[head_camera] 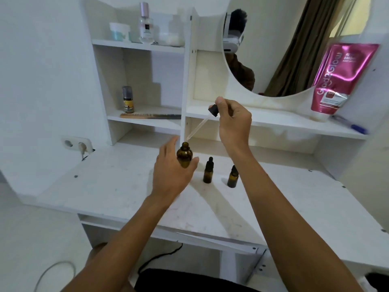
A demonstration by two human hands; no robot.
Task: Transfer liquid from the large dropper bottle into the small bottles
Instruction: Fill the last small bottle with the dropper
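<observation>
Now right hand is pinching dropper over large dropper bottle; left hand is half-open around it, grip unclear. Likely risking tipping and drips on table.

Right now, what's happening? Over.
Left hand holds open large amber glass bottle. Right hand pinches black-capped glass dropper above it. Two small amber bottles capped.

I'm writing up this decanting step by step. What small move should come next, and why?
Probably lower the dropper into the large bottle that the left hand holds. The right hand pinches it just above the open neck, but both small bottles wear their caps, so nothing can take liquid until a hand is free to uncap one.
</observation>
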